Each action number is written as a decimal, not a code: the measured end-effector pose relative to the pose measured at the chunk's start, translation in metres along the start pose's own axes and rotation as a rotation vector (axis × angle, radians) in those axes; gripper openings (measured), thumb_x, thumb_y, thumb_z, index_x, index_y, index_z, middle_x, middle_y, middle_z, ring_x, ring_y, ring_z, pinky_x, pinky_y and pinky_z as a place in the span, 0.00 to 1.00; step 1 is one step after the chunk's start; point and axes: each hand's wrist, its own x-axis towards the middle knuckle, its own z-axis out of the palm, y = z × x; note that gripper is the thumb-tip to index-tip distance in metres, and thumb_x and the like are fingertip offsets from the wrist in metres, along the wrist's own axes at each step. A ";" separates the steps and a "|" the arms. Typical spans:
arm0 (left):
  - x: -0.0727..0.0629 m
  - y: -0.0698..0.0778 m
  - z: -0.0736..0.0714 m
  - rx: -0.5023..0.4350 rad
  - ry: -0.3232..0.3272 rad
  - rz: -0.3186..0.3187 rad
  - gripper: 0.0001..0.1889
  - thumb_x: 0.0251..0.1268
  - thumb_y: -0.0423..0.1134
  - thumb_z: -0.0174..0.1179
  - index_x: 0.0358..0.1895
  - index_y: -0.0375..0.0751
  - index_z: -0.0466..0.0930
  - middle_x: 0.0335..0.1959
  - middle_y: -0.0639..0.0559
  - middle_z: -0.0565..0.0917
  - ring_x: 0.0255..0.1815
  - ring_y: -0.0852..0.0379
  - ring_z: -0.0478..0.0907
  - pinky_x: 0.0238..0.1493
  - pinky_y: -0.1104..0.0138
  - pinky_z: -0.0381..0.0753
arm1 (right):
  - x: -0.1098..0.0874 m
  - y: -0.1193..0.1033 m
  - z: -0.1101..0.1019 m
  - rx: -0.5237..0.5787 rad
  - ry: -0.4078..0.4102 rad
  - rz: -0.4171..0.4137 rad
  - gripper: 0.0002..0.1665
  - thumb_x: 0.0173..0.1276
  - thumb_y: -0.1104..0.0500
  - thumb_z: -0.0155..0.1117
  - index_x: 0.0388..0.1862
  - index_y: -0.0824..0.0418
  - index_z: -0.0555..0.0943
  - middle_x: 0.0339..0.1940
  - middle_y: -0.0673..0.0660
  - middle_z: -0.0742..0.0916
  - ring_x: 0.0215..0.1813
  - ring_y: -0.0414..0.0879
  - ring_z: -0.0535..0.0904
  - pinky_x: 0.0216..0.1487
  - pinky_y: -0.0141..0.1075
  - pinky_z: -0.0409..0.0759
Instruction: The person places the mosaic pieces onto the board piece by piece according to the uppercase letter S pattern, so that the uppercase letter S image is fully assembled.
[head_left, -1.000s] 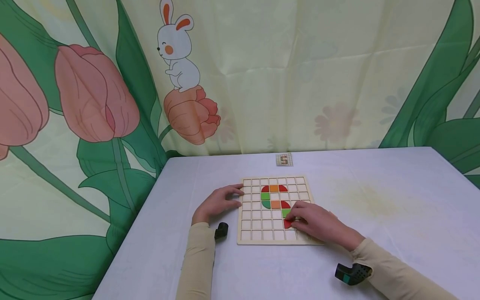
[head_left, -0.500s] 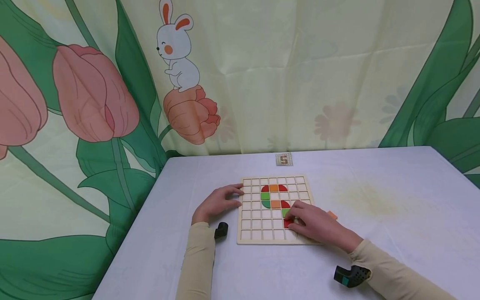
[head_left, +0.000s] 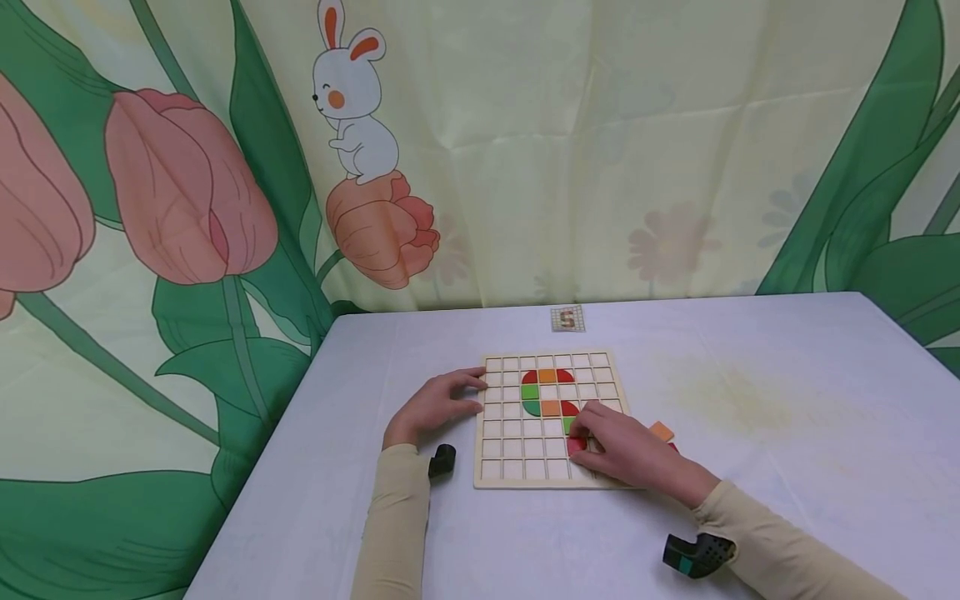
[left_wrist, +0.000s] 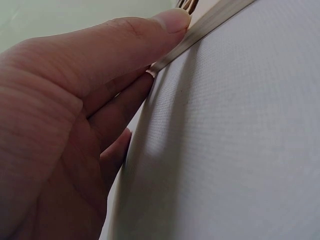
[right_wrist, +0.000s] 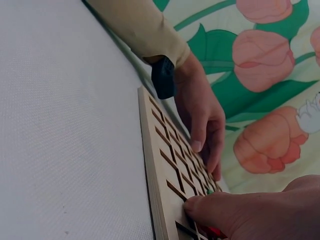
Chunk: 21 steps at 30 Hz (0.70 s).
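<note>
A wooden grid board point(head_left: 525, 483) lies on the table, with red, orange and green flat tiles set in its cells in a curving line. My left hand point(head_left: 437, 408) rests its fingertips against the board's left edge; in the left wrist view the thumb point(left_wrist: 172, 21) touches the wooden rim. Over the lower right of the board, my right hand point(head_left: 630, 446) pinches a red tile point(head_left: 576, 447) between thumb and fingers, at its cell. The tile's right side is hidden under the fingers. A green tile point(head_left: 568, 426) sits just above it.
An orange tile point(head_left: 662, 431) and part of a red tile point(head_left: 673, 447) lie right of the board, behind my right hand. A small card point(head_left: 567, 318) with a grid pattern lies near the table's far edge. A printed curtain point(head_left: 525, 167) hangs behind.
My right hand has shifted slightly left and down around the red tile. The loose orange tile and a bit of red beyond the hand have come into sight. My left hand stays put.
</note>
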 end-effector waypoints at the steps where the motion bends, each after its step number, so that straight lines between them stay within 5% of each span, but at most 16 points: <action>1: 0.000 0.000 0.000 -0.001 -0.001 -0.005 0.18 0.60 0.40 0.69 0.54 0.50 0.83 0.70 0.62 0.70 0.75 0.55 0.58 0.73 0.55 0.58 | 0.000 0.000 0.000 0.010 -0.002 -0.001 0.14 0.59 0.55 0.74 0.39 0.55 0.78 0.34 0.44 0.75 0.33 0.36 0.69 0.32 0.28 0.74; 21: 0.002 -0.002 0.001 0.011 0.000 -0.018 0.18 0.60 0.41 0.69 0.54 0.51 0.83 0.70 0.64 0.70 0.75 0.57 0.58 0.73 0.56 0.58 | -0.004 0.008 -0.011 0.038 -0.023 -0.136 0.09 0.63 0.61 0.69 0.41 0.54 0.82 0.36 0.44 0.77 0.33 0.35 0.71 0.34 0.27 0.74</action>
